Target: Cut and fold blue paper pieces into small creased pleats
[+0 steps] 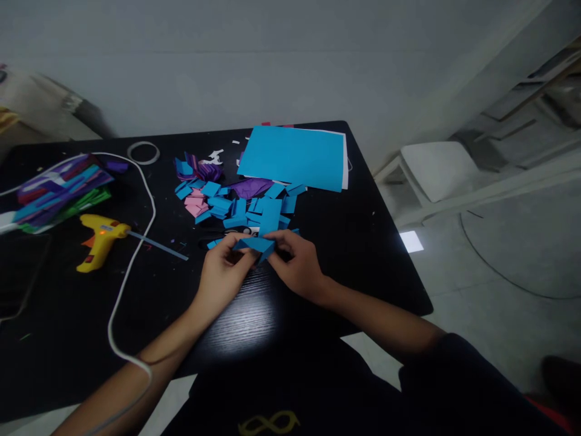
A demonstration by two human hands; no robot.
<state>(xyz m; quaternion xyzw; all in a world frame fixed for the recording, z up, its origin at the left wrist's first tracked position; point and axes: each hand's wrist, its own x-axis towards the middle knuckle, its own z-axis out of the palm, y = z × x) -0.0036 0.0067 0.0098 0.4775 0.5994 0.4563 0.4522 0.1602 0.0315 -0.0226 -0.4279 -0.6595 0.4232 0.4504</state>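
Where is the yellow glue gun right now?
In the head view, the yellow glue gun lies on the left of the table, just below the coloured paper bundle.

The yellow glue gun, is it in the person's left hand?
No, the glue gun lies on the black table, and the left hand holds folded blue paper.

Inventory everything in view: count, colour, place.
Folded blue paper piece: one, blue, near centre
Small folded blue papers: many, blue, beyond it
Small pink papers: several, pink, among them
Purple paper: some, purple, behind them
Flat rectangular blue sheet: one, blue, back right
Yellow plastic glue gun: one, yellow, left
White cable: one, white, left
Multicoloured bundle: one, mixed, far left
Pale ring: one, pale, back left
Black table: one, black, underneath
White stool: one, white, right
Left hand: one, bare, on folded piece
Right hand: one, bare, on folded piece
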